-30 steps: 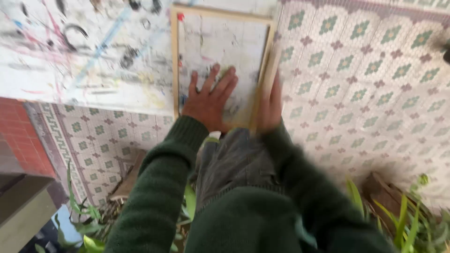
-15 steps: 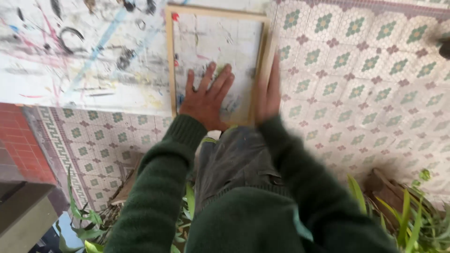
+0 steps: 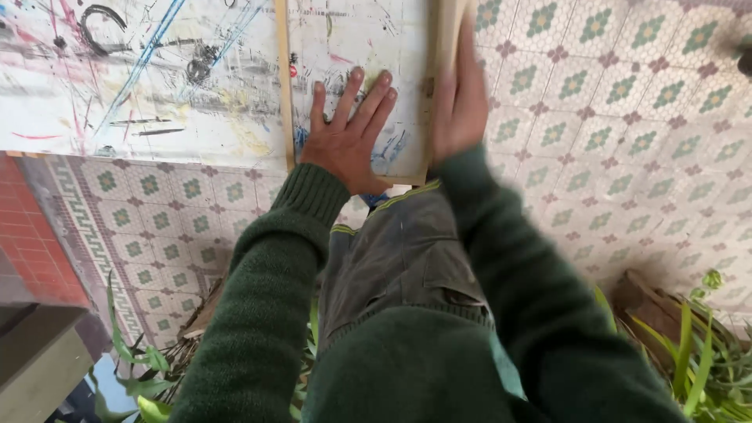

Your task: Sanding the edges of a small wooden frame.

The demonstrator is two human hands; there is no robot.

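Pressing flat, the left hand [image 3: 345, 141] spreads on the framed board [image 3: 360, 47]; the right hand [image 3: 458, 102] grips its edge.

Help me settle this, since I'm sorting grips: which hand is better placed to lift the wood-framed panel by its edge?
Probably the right hand: it lies along the framed panel's right wooden edge, while the left hand lies flat, fingers spread, on the painted face.

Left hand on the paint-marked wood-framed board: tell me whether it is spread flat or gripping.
Spread flat: the left hand lies palm-down, fingers splayed, on the paint-marked wood-framed board.
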